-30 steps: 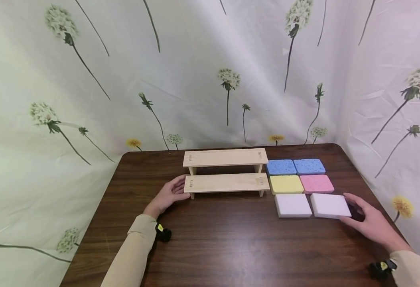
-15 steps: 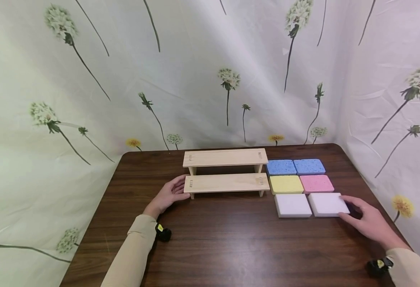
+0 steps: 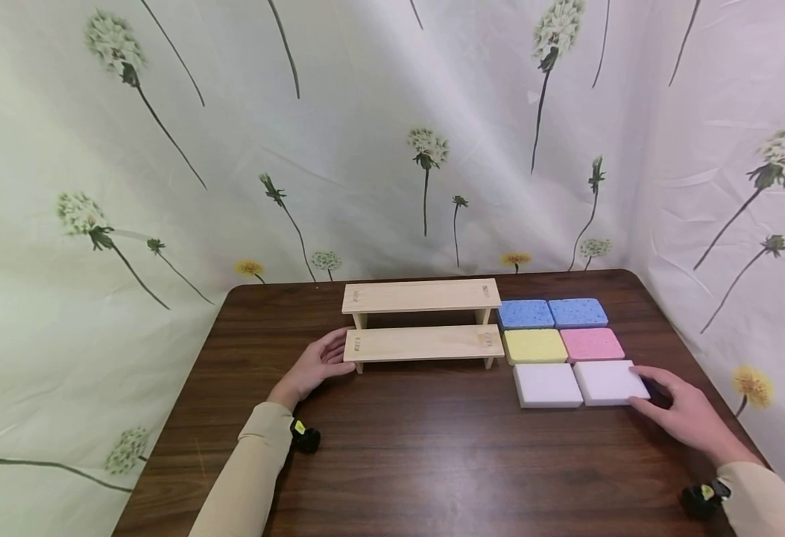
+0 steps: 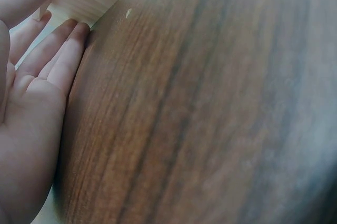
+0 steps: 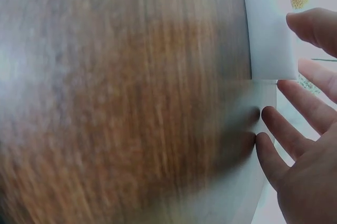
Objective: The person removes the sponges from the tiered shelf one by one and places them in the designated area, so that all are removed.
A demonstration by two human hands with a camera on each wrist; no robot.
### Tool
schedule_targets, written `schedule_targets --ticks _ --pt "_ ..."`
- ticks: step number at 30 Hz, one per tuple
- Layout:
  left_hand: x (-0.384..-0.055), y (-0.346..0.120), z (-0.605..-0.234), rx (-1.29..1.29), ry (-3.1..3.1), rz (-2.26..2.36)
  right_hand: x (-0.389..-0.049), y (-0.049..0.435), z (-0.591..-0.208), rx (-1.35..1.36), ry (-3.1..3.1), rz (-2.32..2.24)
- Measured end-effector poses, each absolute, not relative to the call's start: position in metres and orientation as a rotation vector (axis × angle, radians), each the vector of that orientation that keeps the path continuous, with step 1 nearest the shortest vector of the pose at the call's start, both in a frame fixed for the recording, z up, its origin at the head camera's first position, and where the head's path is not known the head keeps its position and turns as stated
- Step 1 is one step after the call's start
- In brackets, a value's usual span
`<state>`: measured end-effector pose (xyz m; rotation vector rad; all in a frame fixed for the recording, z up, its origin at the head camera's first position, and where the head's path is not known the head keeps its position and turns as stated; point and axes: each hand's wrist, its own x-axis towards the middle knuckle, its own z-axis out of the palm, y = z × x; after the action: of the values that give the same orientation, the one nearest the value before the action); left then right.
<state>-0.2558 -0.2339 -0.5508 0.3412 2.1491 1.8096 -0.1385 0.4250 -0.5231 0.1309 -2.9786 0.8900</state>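
Two low wooden shelves, a front one (image 3: 426, 343) and a taller back one (image 3: 426, 296), stand one behind the other. My left hand (image 3: 314, 365) rests against the left end of the front shelf, fingers extended, thumb near its front corner. In the left wrist view the fingertips (image 4: 79, 29) lie right at the pale wood. On the right, my right hand (image 3: 687, 414) touches the right edge of a white sponge block (image 3: 610, 382), thumb at the front corner and forefinger at the back. The right wrist view shows its other fingers spread and loosely bent beside the block.
Left of that block lies a second white block (image 3: 548, 384). Behind are a yellow sponge (image 3: 535, 346), a pink sponge (image 3: 592, 344) and two blue sponges (image 3: 578, 312), close together in rows. The brown table (image 3: 432, 447) meets a dandelion-print curtain (image 3: 379, 149) at the back.
My right hand has pushed the right white block slightly left, straightening it and narrowing the gap to the other white block. My left hand and the shelves have stayed in place.
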Motion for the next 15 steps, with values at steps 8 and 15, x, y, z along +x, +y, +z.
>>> schedule_targets --ticks 8,15 --pt "-0.2551 -0.2339 -0.5516 0.330 2.141 1.819 -0.1382 0.4254 -0.5250 0.139 -2.981 0.901" --pt "-0.2554 -0.2343 -0.5521 0.334 2.151 1.814 -0.1387 0.4263 -0.5254 0.133 -2.992 0.897"
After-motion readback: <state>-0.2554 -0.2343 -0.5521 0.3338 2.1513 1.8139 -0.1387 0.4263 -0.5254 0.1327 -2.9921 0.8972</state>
